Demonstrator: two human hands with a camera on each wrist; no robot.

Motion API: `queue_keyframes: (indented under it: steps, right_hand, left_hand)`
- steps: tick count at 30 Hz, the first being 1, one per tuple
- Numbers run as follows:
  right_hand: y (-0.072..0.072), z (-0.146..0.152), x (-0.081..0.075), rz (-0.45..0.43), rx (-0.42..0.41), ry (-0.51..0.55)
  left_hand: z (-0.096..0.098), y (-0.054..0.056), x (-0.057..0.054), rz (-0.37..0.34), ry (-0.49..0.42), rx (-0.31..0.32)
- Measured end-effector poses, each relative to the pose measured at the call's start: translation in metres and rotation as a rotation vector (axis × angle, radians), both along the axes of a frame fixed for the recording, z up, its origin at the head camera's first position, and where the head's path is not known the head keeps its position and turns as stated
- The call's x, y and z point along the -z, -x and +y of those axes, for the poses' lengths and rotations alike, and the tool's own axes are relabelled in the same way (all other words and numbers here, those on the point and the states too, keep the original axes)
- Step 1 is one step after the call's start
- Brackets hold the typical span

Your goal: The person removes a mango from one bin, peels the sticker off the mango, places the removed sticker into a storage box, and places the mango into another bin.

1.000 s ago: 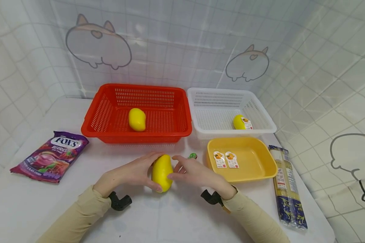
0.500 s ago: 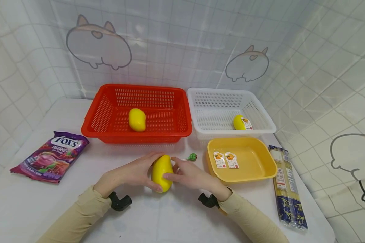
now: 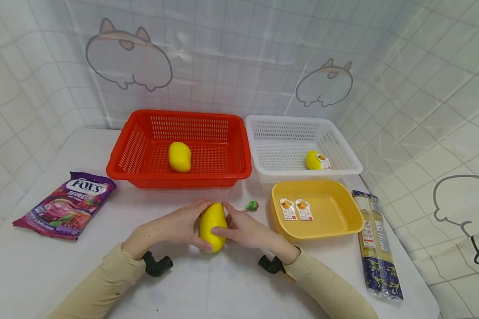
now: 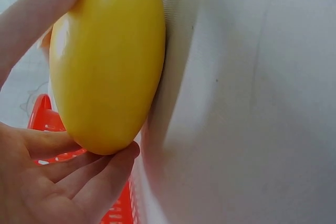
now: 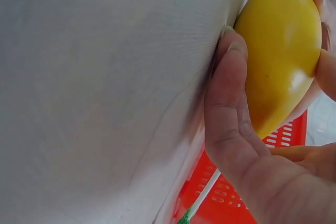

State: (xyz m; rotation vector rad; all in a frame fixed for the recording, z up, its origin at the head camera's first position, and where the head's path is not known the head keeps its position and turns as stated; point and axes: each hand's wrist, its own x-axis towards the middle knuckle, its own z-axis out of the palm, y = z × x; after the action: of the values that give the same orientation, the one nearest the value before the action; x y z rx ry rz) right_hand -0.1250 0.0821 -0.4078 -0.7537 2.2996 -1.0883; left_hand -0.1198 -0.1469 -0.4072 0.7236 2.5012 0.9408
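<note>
A yellow mango [image 3: 213, 228] lies on the white table between both hands. My left hand [image 3: 177, 223] grips its left side, thumb at the near end and fingers round the far end. From the right, my right hand [image 3: 249, 231] holds it too, with the thumb across its top and the fingers low along its side. In the right wrist view the mango [image 5: 283, 51] shows a small green stem end, and my fingertips touch it near the tabletop. In the left wrist view its smooth, bare side [image 4: 110, 61] fills the space between thumb and fingers.
Behind stand a red basket [image 3: 179, 180] with one mango [image 3: 179, 157] and a white basket [image 3: 303, 172] with a stickered mango [image 3: 313, 160]. A yellow tub [image 3: 333, 212] bears two mango stickers [image 3: 296, 209]. Around lie a green lollipop [image 3: 253, 205], candy bag [image 3: 69, 206] and noodle pack [image 3: 377, 243].
My right hand has moved left onto the mango, and its thumb now lies further across the top. More of the lollipop shows behind it. My left hand and the mango have stayed put.
</note>
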Motion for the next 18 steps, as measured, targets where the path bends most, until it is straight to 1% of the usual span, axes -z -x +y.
queue_keyframes:
  steps: [5, 10, 14, 18]
  right_hand:
    - [0.002, 0.001, 0.003, -0.032, -0.015, 0.038]
    - [0.003, 0.001, 0.005, -0.033, -0.03, 0.047]
    - [0.003, 0.001, 0.004, -0.024, -0.036, 0.045]
    - [0.003, 0.001, 0.003, -0.027, -0.023, 0.036]
  left_hand:
    - [-0.002, 0.003, 0.001, -0.01, -0.019, 0.012]
    - [-0.007, 0.005, 0.0, -0.05, -0.062, 0.044]
    - [-0.012, 0.006, -0.004, -0.086, -0.082, 0.058]
    - [-0.018, 0.006, -0.011, -0.086, -0.073, 0.06]
